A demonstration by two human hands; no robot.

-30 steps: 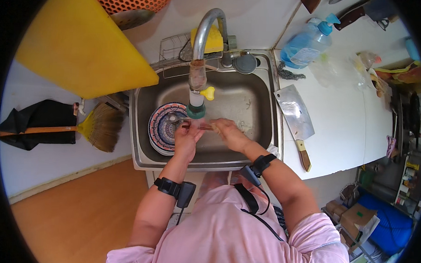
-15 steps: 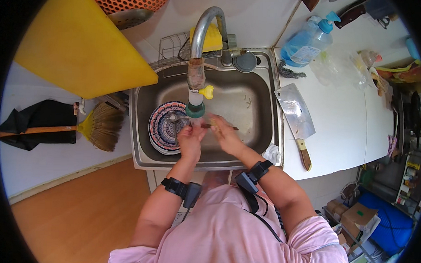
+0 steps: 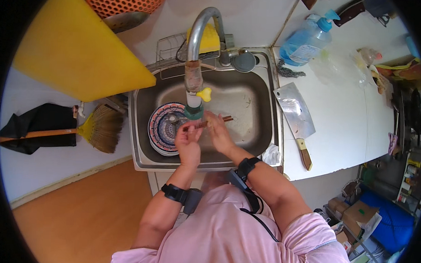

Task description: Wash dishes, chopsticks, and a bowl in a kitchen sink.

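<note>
Over the sink, both my hands are at brown chopsticks just under the faucet's green nozzle. My left hand has its fingers closed round the near left end. My right hand is closed about the middle, with the far ends sticking out to its right. How many chopsticks there are I cannot tell. Left of my hands, a patterned dish with a red and blue rim sits on other white dishes in the basin. A shiny metal utensil, partly hidden, lies in it.
Right of the sink, a cleaver lies on the white counter, near a blue soap bottle. A white cloth rests on the sink's right rim. A yellow board juts in at the left, above a broom.
My right hand has shifted a little left and up, closer to my left hand. More of the chopsticks now shows beyond its right side, and they slant upward to the right.
</note>
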